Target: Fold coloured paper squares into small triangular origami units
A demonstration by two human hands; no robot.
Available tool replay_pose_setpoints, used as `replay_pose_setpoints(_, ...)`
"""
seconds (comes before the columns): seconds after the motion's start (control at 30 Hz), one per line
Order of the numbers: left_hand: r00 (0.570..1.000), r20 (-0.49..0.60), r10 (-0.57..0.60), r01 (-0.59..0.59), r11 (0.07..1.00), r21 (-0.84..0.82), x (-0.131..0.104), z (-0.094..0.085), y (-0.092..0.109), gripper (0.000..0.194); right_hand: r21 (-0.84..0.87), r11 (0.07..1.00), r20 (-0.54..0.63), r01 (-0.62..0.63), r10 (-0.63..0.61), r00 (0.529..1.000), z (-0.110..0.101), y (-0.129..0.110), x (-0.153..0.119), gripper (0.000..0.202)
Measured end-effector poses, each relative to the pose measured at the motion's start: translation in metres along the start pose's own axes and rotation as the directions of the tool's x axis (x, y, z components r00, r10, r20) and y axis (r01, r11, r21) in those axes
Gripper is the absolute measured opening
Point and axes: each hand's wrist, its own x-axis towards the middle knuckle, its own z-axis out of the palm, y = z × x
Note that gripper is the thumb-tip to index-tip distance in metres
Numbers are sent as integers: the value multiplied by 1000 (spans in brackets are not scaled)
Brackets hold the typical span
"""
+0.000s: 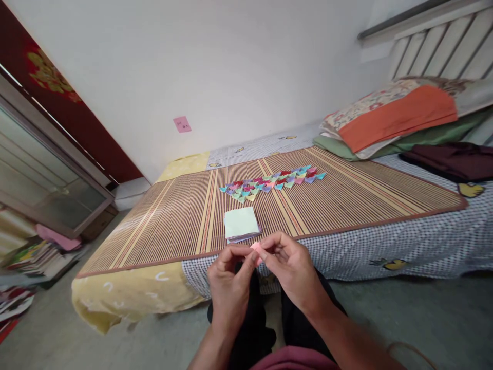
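Note:
My left hand and my right hand meet in front of me at the bed's near edge, both pinching a small pink paper piece between thumbs and fingertips. Just beyond them a stack of square coloured papers with a pale green top sheet lies on the striped bamboo mat. Farther back on the mat, many small folded paper triangles in pink, blue, green and purple lie in rows.
The bed has a checked sheet and a yellow cover at its left end. Pillows and folded bedding are piled at the right. A mirrored cabinet and stacked books stand at the left. A pink note is stuck on the wall.

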Motion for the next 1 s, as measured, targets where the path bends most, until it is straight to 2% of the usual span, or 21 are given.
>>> replay_pose_setpoints(0.17,999,2,-50,50,997,-61,3,-1,-1,13,-81,996,78,-25,32,996,-5,-5,4,13)
replay_pose_setpoints(0.3,998,-66,-6,0,996,-92,3,0,-1,10,-170,985,44,13,-6,999,-6,-7,3,13)
replay_pose_setpoints(0.43,997,-70,24,-29,997,-72,2,1,-2,9,-75,996,57,-53,57,997,-5,-4,0,17)
replay_pose_setpoints(0.6,1000,-9,-22,21,997,-77,4,0,0,11,-22,997,65,-73,75,995,-7,-3,1,19)
replay_pose_setpoints(0.7,998,28,-63,65,992,-104,5,-2,0,11,-48,998,64,-32,35,997,-7,-3,2,15)
replay_pose_setpoints(0.9,991,-29,-130,123,979,-159,7,-3,-1,18,-119,991,113,62,-49,992,-9,-4,4,14)
replay_pose_setpoints(1.0,976,67,-209,219,951,-219,10,-5,0,26,-166,980,166,108,-81,983,-13,-7,7,13)
